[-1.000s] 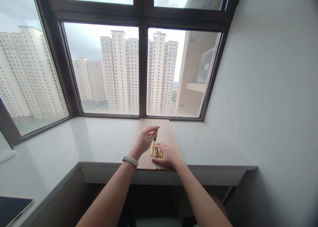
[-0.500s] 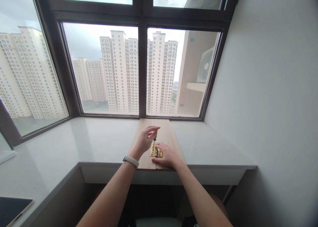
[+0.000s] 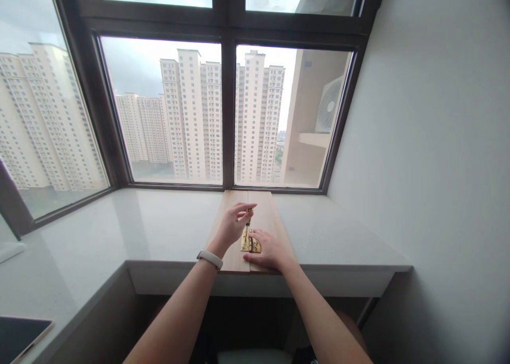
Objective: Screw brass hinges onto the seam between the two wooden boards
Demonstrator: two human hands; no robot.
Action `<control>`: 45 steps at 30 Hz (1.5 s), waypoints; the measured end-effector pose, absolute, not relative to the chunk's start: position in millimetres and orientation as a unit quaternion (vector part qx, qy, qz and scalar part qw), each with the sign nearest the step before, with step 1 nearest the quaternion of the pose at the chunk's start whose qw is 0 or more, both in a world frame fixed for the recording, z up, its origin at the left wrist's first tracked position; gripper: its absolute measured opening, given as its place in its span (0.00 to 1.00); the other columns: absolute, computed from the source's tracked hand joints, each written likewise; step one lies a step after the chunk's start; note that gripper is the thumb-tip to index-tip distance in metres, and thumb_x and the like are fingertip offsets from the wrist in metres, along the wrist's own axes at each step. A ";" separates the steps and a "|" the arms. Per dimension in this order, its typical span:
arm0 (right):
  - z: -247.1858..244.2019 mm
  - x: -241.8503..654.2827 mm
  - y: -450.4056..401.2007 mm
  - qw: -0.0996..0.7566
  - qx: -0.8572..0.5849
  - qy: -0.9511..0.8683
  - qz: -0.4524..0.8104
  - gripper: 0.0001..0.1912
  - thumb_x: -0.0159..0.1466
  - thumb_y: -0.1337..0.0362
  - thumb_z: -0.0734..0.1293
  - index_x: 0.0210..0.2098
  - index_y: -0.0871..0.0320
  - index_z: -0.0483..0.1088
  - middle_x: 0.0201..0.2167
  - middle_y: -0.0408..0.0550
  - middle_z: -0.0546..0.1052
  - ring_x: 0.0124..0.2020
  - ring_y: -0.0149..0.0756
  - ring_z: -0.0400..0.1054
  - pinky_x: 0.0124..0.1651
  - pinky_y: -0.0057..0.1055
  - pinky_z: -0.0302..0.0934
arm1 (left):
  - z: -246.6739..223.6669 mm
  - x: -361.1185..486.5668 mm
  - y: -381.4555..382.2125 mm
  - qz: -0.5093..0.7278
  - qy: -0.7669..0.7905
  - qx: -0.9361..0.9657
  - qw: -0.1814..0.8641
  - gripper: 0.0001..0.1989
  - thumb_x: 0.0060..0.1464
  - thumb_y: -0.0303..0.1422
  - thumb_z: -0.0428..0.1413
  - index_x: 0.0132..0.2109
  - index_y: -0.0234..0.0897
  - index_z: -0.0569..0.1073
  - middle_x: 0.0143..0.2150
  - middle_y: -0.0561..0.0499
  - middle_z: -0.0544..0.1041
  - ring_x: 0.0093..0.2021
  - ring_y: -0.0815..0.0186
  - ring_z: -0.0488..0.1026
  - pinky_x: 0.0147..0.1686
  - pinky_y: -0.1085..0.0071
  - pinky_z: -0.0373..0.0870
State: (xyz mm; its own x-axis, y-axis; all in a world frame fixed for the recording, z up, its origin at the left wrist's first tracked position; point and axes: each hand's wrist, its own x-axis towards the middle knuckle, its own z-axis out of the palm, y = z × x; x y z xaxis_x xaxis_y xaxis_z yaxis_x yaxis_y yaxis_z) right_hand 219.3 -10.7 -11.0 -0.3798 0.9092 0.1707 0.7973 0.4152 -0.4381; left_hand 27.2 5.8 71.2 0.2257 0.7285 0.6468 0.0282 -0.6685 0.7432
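Two pale wooden boards (image 3: 265, 210) lie side by side on the white sill. A gold hinge (image 3: 256, 245) lies across their seam near the front edge. My left hand (image 3: 234, 223), with a light band at its wrist, grips a screwdriver (image 3: 248, 221) by its yellow and black handle. The screwdriver stands nearly upright, its shaft pointing down at the hinge's left leaf. My right hand (image 3: 270, 248) rests on the right board, thumb and fingers spread around the hinge's right leaf and touching it. Small details on the hinge are too tiny to tell.
The white sill (image 3: 167, 226) extends to both sides, with its front edge just before the boards. Dark-framed windows stand behind it, and a white wall (image 3: 438, 141) is at the right. A dark flat device (image 3: 24, 332) lies at the lower left.
The screwdriver's handle looks slightly turned between my left fingers. Both hands otherwise keep their places.
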 end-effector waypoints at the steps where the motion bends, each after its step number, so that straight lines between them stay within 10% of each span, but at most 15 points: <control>1: -11.1 219.3 -10.6 0.195 -0.521 -0.819 0.142 0.51 0.55 0.29 0.68 0.69 0.47 0.63 0.73 0.50 0.59 0.73 0.54 0.49 0.74 0.50 0.42 | 71.4 27.3 5.5 0.562 0.257 0.722 0.312 0.15 0.65 0.37 0.57 0.55 0.41 0.80 0.57 0.42 0.77 0.53 0.59 0.78 0.52 0.64 0.78; 45: -6.5 218.1 -13.9 0.192 -0.526 -0.814 0.157 0.49 0.55 0.32 0.70 0.70 0.47 0.63 0.73 0.50 0.58 0.74 0.54 0.47 0.74 0.50 0.40 | 70.5 26.7 3.9 0.562 0.255 0.719 0.320 0.16 0.65 0.38 0.58 0.55 0.41 0.81 0.54 0.43 0.79 0.50 0.60 0.79 0.51 0.64 0.79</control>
State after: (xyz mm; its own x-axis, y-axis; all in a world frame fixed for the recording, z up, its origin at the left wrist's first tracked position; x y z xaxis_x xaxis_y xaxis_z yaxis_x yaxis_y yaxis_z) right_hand 218.1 -13.9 -6.5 -0.3731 0.9160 0.1471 0.7960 0.3975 -0.4565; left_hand 26.7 3.9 70.5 0.2379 0.7270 0.6441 0.0068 -0.6644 0.7474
